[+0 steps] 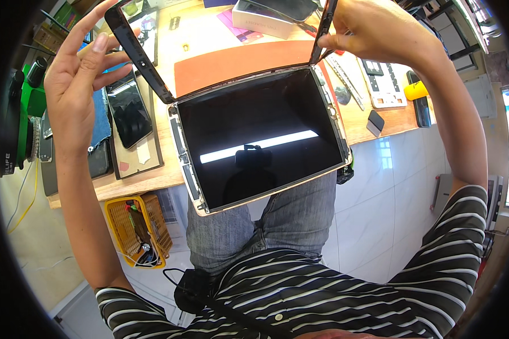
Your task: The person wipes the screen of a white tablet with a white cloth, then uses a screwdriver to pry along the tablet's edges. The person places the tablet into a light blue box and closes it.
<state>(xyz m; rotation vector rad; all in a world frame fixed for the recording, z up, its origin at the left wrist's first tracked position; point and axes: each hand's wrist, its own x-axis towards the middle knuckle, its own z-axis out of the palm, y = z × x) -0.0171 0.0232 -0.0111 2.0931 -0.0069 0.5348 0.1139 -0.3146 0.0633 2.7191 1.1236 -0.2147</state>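
Note:
A tablet body with a dark, reflecting screen lies tilted between the desk edge and my lap. Its front glass panel, clear in the middle with a black border, stands lifted off the far edge like an open lid. My left hand steadies the panel's left border with thumb and fingertips, the other fingers spread. My right hand pinches the panel's right border near its top.
An orange mat lies on the wooden desk behind the tablet. A dark phone and a green tool are at the left, a white box at the back, a yellow object at the right. A yellow basket stands below.

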